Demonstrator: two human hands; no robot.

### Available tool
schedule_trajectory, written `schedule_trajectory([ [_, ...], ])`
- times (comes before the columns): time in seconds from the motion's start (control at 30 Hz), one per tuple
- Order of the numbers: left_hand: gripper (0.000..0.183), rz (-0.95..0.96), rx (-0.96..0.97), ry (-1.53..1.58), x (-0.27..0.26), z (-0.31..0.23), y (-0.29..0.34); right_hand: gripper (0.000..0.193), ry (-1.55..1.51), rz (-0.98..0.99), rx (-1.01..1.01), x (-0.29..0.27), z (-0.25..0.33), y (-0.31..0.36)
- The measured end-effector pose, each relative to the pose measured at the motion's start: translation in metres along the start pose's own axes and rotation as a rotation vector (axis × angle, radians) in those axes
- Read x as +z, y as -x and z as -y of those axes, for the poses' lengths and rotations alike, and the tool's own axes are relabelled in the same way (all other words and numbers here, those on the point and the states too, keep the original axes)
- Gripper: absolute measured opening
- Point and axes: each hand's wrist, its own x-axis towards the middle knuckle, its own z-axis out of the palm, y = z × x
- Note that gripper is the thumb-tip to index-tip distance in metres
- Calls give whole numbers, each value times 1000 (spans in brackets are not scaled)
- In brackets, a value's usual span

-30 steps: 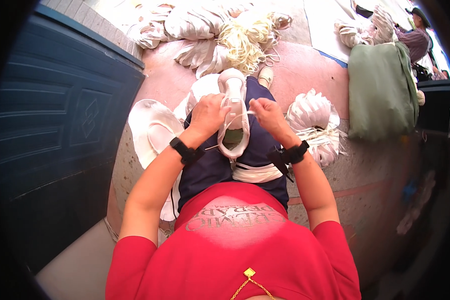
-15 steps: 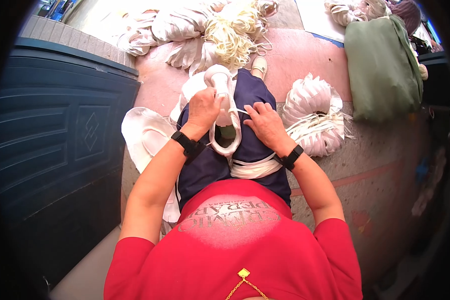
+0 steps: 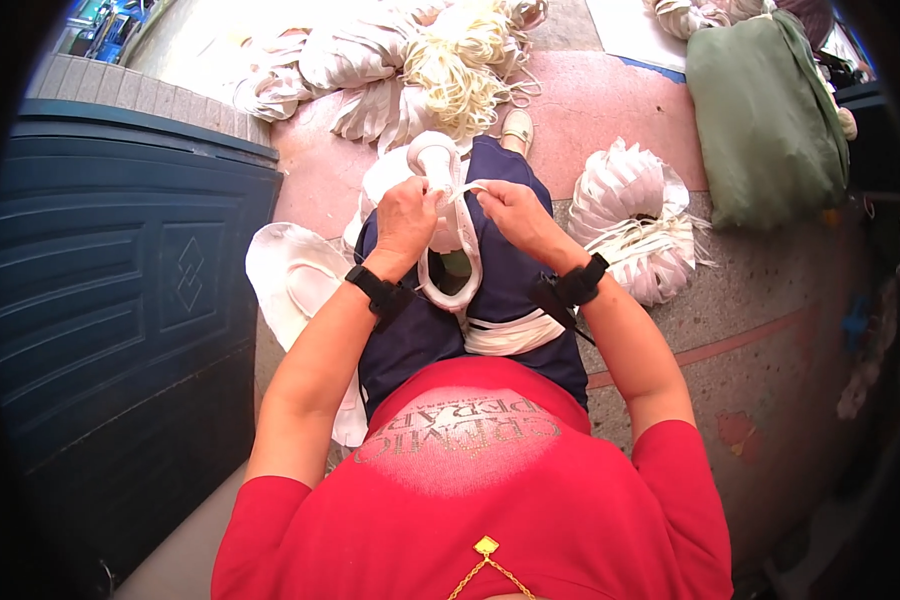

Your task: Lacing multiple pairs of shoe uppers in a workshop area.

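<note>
A white shoe upper (image 3: pixel 455 298) lies lengthwise across my lap, its rounded toe away from me and its opening towards me. My left hand (image 3: pixel 407 218) is closed on the left side of the upper, fingertips at the lacing area. From there a white shoelace (image 3: pixel 467 187) runs a short way to the right. My right hand (image 3: pixel 518 214) pinches that lace, held just over the upper's right side. What lies under the left fingers is hidden. A bundle of white laces (image 3: pixel 513 335) rests across my right thigh.
More white shoe uppers (image 3: pixel 292 270) lie to my left, beside a dark blue panelled door (image 3: pixel 120 230). A fanned bundle of white pieces (image 3: pixel 630 190) is on the floor at right. Ahead are cream laces (image 3: pixel 460 65) and white bundles (image 3: pixel 345 55). A green sack (image 3: pixel 765 125) stands far right.
My right hand has moved up and inward, from beside the upper's right edge to near my left hand, with its fingers now pinched together on the lace. The left hand stays almost in place.
</note>
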Motion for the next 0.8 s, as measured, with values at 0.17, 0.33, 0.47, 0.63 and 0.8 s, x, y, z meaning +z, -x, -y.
schedule_trajectory([
  [0.17,21,36,-77,35,-2,0,-1,31,349,44,138,-2,10,-6],
  [0.33,23,84,-147,80,-7,-9,-3,31,261,-127,-48,9,-23,-11],
  [0.47,24,93,-182,110,-9,-6,-3,29,355,14,139,3,5,-11],
  [0.63,24,103,-190,127,-6,-7,-4,28,365,-129,-58,10,-22,-18],
  [0.8,22,79,-170,126,-3,1,-3,27,358,-4,97,7,3,-15],
])
